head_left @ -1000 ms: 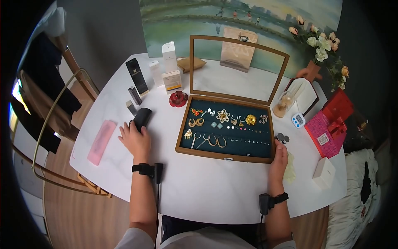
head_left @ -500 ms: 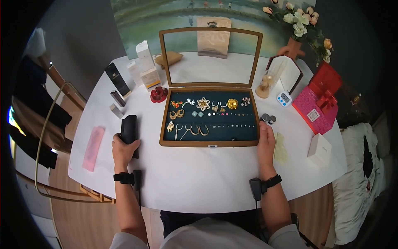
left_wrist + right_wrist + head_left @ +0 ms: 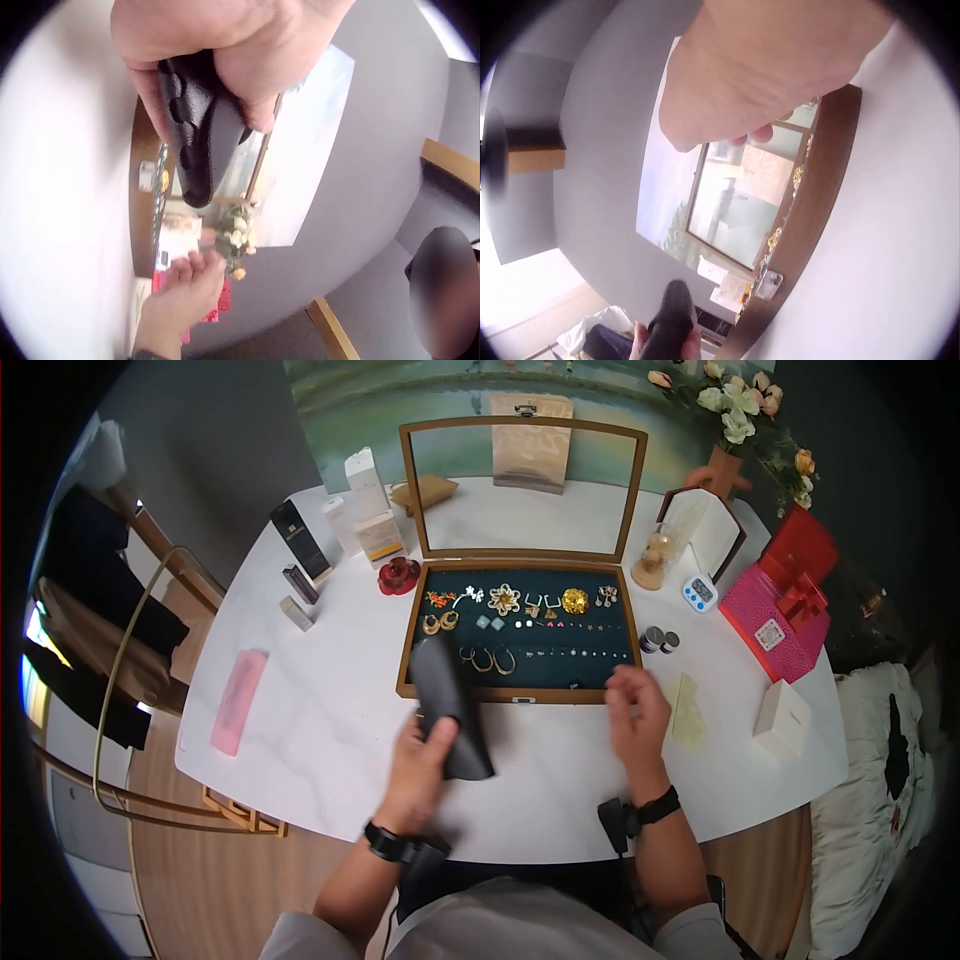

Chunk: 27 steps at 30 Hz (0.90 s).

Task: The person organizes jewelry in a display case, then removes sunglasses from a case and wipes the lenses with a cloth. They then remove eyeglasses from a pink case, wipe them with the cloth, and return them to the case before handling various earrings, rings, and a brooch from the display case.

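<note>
My left hand (image 3: 415, 775) grips a black, elongated glasses case (image 3: 450, 710), thumb on one side and fingers on the other. The case is raised and tilted, overlapping the front left of the jewelry box in the head view. In the left wrist view its dark leathery end (image 3: 199, 142) juts out between thumb and fingers. The wooden jewelry box (image 3: 570, 698) stands with its glass lid (image 3: 523, 550) up; earrings and brooches lie in rows on dark green lining. By the box's front right corner, my right hand (image 3: 640, 720) has loosely bent fingers and holds nothing.
A pink pouch (image 3: 240, 702) lies at the left. Cosmetic boxes (image 3: 300, 540) and a red flower (image 3: 398, 576) stand behind it. On the right are small round jars (image 3: 653, 639), a timer (image 3: 699, 593), a pink gift bag (image 3: 770, 620) and a white box (image 3: 782, 720).
My left hand has picked up the glasses case from the left of the table and carried it right, to the box's front. My right hand has come off the box's right side.
</note>
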Available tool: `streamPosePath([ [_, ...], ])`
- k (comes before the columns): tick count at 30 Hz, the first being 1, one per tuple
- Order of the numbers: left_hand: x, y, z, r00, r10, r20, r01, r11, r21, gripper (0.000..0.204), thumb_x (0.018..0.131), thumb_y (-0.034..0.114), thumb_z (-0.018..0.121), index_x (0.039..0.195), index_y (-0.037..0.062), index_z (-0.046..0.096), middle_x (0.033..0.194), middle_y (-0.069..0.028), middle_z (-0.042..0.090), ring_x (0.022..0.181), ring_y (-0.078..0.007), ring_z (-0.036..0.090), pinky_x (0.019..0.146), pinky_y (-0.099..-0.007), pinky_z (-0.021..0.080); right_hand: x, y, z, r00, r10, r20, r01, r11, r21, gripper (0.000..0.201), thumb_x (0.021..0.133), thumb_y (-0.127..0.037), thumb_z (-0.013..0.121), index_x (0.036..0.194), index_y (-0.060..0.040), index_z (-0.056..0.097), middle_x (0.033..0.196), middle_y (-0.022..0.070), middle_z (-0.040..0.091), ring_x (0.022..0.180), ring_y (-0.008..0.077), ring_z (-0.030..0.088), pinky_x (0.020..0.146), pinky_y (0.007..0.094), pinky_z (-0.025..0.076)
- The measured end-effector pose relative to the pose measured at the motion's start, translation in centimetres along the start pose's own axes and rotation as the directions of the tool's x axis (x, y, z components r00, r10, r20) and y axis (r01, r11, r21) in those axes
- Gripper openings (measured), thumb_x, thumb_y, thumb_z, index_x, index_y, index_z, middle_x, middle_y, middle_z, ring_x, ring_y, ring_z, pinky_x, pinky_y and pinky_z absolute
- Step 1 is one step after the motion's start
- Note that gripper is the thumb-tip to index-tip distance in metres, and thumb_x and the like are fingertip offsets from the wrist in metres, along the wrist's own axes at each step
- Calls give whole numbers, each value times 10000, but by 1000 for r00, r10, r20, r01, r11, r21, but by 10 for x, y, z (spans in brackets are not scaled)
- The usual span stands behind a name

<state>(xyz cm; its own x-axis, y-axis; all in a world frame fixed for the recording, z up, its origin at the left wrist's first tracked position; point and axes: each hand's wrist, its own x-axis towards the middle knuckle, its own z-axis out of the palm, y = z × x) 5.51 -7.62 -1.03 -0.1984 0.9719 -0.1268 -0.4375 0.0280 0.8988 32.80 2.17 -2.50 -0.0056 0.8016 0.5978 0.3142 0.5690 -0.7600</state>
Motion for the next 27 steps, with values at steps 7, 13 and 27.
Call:
streamPosePath([
  [7, 5, -22, 66, 995, 47, 91, -15, 946, -323, 365, 972, 146, 649, 1287, 35, 501, 1224, -87, 628, 1108, -194, 625, 976, -370, 523, -1, -47, 13, 871, -18, 490, -37, 994, 101, 654, 713, -184, 871, 1282, -48, 578, 1252, 117, 604, 906, 202, 672, 690, 297, 533],
  [13, 5, -30, 70, 989, 33, 143, 11, 955, -297, 382, 986, 106, 607, 1338, 25, 484, 1249, -111, 620, 1149, -229, 621, 994, -384, 524, -4, -38, 17, 866, -98, 491, 103, 995, 16, 725, 707, -191, 865, 1345, -49, 551, 1362, 145, 538, 1092, 283, 622, 795, 343, 558],
  [27, 14, -35, 25, 963, -17, 270, 64, 984, -166, 443, 941, 77, 661, 1337, 8, 474, 1206, -130, 635, 1037, -209, 678, 858, -334, 606, -2, -42, 15, 904, -38, 426, 8, 997, 72, 583, 802, -125, 739, 1351, -40, 563, 1195, 143, 621, 889, 247, 648, 653, 298, 529],
])
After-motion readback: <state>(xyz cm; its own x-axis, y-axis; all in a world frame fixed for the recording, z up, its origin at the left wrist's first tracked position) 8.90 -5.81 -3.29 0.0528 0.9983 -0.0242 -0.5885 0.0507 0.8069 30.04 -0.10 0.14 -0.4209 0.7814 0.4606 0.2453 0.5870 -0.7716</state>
